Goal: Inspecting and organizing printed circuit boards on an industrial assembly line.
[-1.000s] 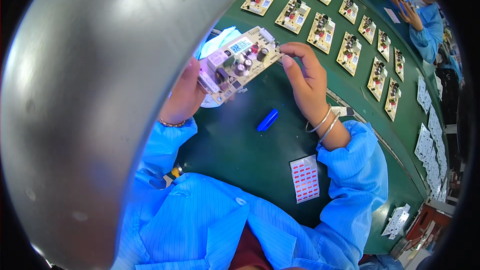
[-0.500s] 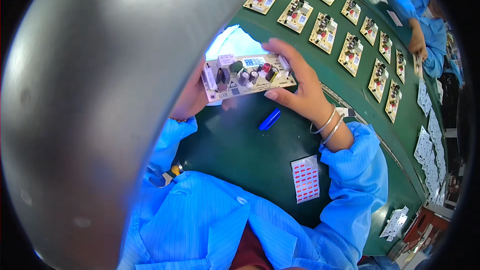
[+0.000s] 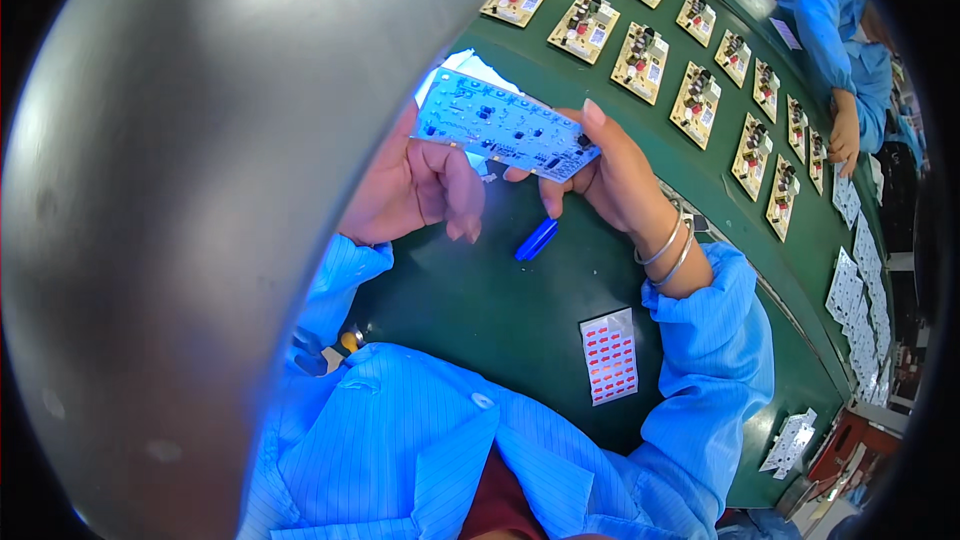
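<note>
A circuit board (image 3: 507, 126) is tilted up in front of me under bluish light, its flat side with small dark parts facing me. My right hand (image 3: 612, 170) grips the board's right end, thumb on the top edge and fingers beneath. At the other end, my left hand (image 3: 425, 185) is closed at the board's lower left corner with its fingers curled; a large grey hood hides part of it. Below the board, a short blue cap-like piece (image 3: 537, 239) lies on the green table (image 3: 480, 290). Nearer me is a white sheet of red arrow stickers (image 3: 608, 357).
The smooth grey hood (image 3: 250, 190) fills the left side. Beyond my hands, several component-filled boards (image 3: 637, 62) stand in rows on a green surface. White board panels (image 3: 850, 300) lie at the right. A co-worker's hand (image 3: 845, 135) reaches in at the far right.
The board has been turned from its component side to its flat side. My left fingers have come forward below it. The co-worker's hand has moved, and another board now shows beside it.
</note>
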A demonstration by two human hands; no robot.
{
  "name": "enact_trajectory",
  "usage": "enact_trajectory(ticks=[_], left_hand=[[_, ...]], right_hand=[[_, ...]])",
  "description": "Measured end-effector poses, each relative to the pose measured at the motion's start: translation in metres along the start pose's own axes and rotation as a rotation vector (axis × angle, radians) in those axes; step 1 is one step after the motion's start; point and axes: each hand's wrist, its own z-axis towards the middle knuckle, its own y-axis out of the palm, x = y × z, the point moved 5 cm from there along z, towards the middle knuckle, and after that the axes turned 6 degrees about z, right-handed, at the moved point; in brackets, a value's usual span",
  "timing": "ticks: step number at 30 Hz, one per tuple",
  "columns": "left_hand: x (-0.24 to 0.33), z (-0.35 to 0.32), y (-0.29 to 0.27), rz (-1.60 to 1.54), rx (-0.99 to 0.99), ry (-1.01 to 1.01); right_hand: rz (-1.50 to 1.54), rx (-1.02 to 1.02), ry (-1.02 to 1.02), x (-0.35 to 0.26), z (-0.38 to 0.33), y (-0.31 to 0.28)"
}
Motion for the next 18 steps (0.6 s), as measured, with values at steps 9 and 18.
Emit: enact_trajectory(ticks=[9,18], left_hand=[[-0.009,-0.005,0.006,-0.001,-0.197,-0.036],[-0.009,0.002,0.006,0.05,0.006,0.032]], right_hand=[[0.413,-0.081,0.136,0.002,-0.004,0.0],[0.213,0.007,0.015,-0.022,-0.021,-0.027]])
